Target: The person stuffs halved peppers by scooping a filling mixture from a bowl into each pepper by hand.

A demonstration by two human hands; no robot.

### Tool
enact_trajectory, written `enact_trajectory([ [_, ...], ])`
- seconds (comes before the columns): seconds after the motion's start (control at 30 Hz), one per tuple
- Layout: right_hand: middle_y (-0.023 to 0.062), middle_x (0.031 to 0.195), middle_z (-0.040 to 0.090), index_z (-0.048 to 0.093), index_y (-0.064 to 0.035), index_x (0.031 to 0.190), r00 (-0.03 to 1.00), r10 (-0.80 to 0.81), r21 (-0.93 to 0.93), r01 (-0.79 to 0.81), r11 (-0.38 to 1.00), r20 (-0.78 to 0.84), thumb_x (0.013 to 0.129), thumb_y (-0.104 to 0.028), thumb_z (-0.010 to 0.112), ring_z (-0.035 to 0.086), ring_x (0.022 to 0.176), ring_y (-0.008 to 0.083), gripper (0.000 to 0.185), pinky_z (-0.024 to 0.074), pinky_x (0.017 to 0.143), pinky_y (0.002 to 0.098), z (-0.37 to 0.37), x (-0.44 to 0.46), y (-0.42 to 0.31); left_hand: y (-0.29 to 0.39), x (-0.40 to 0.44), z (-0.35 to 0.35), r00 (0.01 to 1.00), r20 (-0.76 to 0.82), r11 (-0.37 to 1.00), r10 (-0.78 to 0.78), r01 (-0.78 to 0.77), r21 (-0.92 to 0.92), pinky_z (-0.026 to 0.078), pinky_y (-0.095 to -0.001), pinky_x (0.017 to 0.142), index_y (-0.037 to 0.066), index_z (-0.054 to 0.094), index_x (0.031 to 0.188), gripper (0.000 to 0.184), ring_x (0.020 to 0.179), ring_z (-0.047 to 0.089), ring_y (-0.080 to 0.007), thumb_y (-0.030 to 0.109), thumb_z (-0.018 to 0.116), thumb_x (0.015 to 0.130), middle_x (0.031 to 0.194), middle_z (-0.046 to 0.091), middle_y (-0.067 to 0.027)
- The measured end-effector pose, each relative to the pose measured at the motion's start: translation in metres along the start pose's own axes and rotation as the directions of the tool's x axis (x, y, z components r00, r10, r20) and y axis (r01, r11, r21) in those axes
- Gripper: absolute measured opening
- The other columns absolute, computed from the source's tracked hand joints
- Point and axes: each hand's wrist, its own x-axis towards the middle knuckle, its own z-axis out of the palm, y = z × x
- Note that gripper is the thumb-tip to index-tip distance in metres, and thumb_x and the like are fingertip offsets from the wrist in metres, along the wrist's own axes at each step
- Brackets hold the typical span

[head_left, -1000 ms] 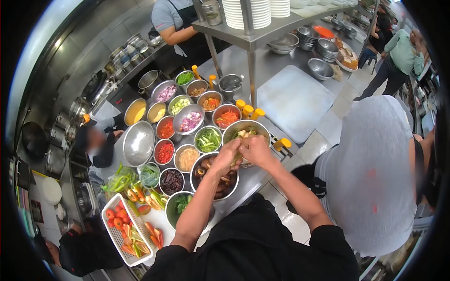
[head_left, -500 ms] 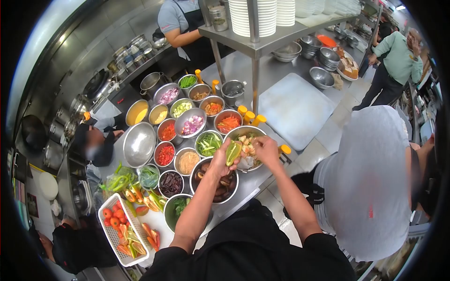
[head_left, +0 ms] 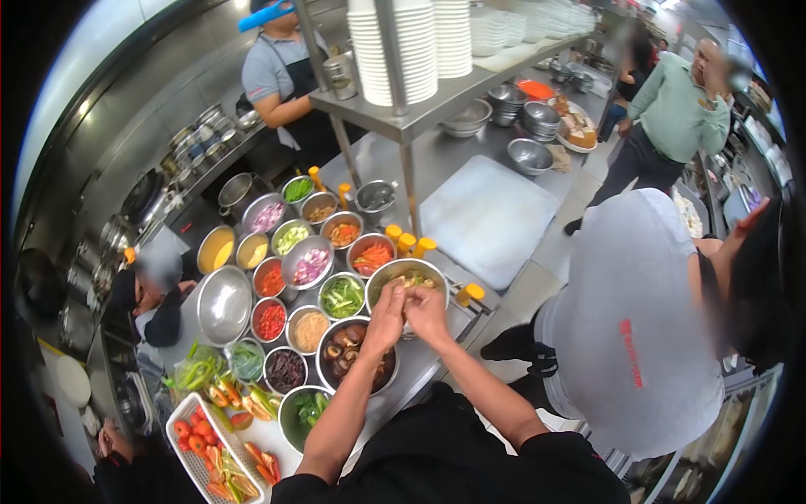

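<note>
My left hand (head_left: 388, 317) and my right hand (head_left: 426, 314) meet with their fingers curled together, above the near side of a metal bowl (head_left: 440, 284) that holds light-coloured vegetable pieces. Whatever lies between the fingers is hidden. Just below my left wrist is a bowl of dark brown mushrooms (head_left: 346, 357), partly covered by my forearm. A bowl of sliced green vegetables (head_left: 342, 297) stands left of my hands. Beyond it are bowls of orange-red strips (head_left: 371, 257) and chopped purple onion (head_left: 311, 265).
A white basket (head_left: 184, 458) of tomatoes and cut peppers stands at lower left. Yellow-handled tools (head_left: 470, 294) stick out right of the bowls. A white cutting board (head_left: 491, 218) lies beyond. A person in a grey shirt (head_left: 630, 336) stands close on my right.
The green pepper piece seen in my left hand is out of sight now. My hands have come together over the bowl. The whole view has shifted, and objects appear further left.
</note>
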Motion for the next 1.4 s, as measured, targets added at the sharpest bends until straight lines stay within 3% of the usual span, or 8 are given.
enact_trajectory([
  [0.2, 0.0098, 0.071, 0.057, 0.059, 0.0003, 0.080, 0.892, -0.431, -0.123, 0.447, 0.886, 0.140, 0.080, -0.002, 0.055, 0.054, 0.066, 0.0168, 0.005, 0.0425, 0.059, 0.0302, -0.012, -0.011, -0.005, -0.008, 0.014, -0.003, 0.986, -0.071, 0.913, -0.153, 0.114, -0.392, 0.038, -0.0316, 0.091, -0.003, 0.049, 0.119, 0.048, 0.103, 0.051, -0.0232, 0.037, 0.034, 0.098, 0.112, 0.054, -0.0164],
  [0.47, 0.0120, 0.081, 0.059, 0.059, 0.0006, 0.089, 0.932, -0.296, -0.401, 0.358, 0.843, 0.209, 0.077, 0.004, 0.048, 0.061, 0.073, 0.0240, 0.016, 0.0481, 0.062, 0.0369, -0.034, 0.007, 0.019, 0.011, 0.006, -0.001, 0.819, -0.331, 0.848, 0.468, -0.312, 0.428, 0.040, -0.0390, 0.085, 0.001, 0.045, 0.124, 0.043, 0.100, 0.052, -0.0350, 0.023, 0.055, 0.089, 0.109, 0.054, -0.0203],
  [0.53, 0.0090, 0.091, 0.061, 0.061, -0.0005, 0.099, 0.982, 0.065, 0.045, -0.074, 0.996, 0.175, 0.081, 0.004, 0.043, 0.061, 0.076, 0.0197, 0.026, 0.0502, 0.063, 0.0327, -0.020, 0.018, 0.040, 0.013, 0.001, 0.001, 0.790, -0.080, 0.655, 0.608, -0.442, 0.613, 0.041, -0.0422, 0.087, 0.003, 0.046, 0.125, 0.045, 0.101, 0.051, -0.0367, 0.023, 0.058, 0.086, 0.111, 0.054, -0.0199],
  [0.63, 0.0082, 0.097, 0.061, 0.057, -0.0024, 0.111, 0.828, 0.406, 0.425, -0.551, 0.718, 0.386, 0.085, 0.000, 0.039, 0.061, 0.079, 0.0166, 0.032, 0.0515, 0.063, 0.0311, -0.035, 0.015, 0.013, 0.001, -0.003, 0.005, 0.887, -0.006, 0.715, 0.461, -0.367, 0.595, 0.042, -0.0457, 0.085, 0.004, 0.049, 0.122, 0.046, 0.101, 0.051, -0.0373, 0.022, 0.062, 0.082, 0.112, 0.054, -0.0191],
  [0.93, 0.0067, 0.110, 0.057, 0.056, -0.0037, 0.114, 0.947, -0.100, 0.080, 0.079, 0.994, 0.307, 0.087, -0.012, 0.054, 0.057, 0.096, 0.0165, 0.028, 0.0498, 0.078, 0.0283, -0.040, 0.016, 0.009, -0.011, -0.032, -0.032, 0.964, -0.258, 0.997, 0.066, -0.053, 0.057, 0.048, -0.0340, 0.080, 0.005, 0.045, 0.126, 0.049, 0.098, 0.060, -0.0286, 0.041, 0.047, 0.092, 0.109, 0.058, -0.0216],
  [1.0, 0.0071, 0.097, 0.060, 0.056, -0.0023, 0.105, 0.966, 0.148, 0.027, -0.157, 0.987, 0.212, 0.084, -0.004, 0.052, 0.060, 0.083, 0.0164, 0.021, 0.0511, 0.069, 0.0258, -0.043, 0.029, 0.025, 0.015, -0.072, -0.085, 0.934, -0.281, 0.963, -0.223, 0.165, -0.215, 0.048, -0.0300, 0.068, 0.004, 0.047, 0.123, 0.048, 0.083, 0.061, -0.0229, 0.041, 0.046, 0.093, 0.100, 0.060, -0.0179],
  [1.1, 0.0066, 0.083, 0.060, 0.055, -0.0016, 0.101, 0.959, 0.124, -0.047, -0.116, 0.992, 0.255, 0.085, -0.003, 0.050, 0.058, 0.071, 0.0135, 0.017, 0.0499, 0.062, 0.0238, -0.051, 0.042, 0.047, -0.003, -0.123, -0.135, 0.826, -0.375, 0.842, -0.420, 0.202, -0.500, 0.042, -0.0259, 0.042, 0.005, 0.049, 0.121, 0.047, 0.047, 0.054, -0.0135, 0.042, 0.042, 0.095, 0.075, 0.060, -0.0086],
  [1.4, 0.0062, 0.079, 0.064, 0.064, 0.0021, 0.089, 0.939, -0.216, -0.281, 0.291, 0.915, 0.268, 0.083, -0.009, 0.063, 0.059, 0.072, 0.0140, 0.013, 0.0475, 0.065, 0.0255, -0.040, 0.056, 0.070, -0.070, -0.319, -0.288, -0.029, -0.998, 0.767, -0.047, 0.639, -0.055, 0.045, -0.0424, 0.077, -0.003, 0.057, 0.103, 0.037, 0.087, 0.060, -0.0363, 0.030, 0.042, 0.095, 0.091, 0.061, -0.0235],
])
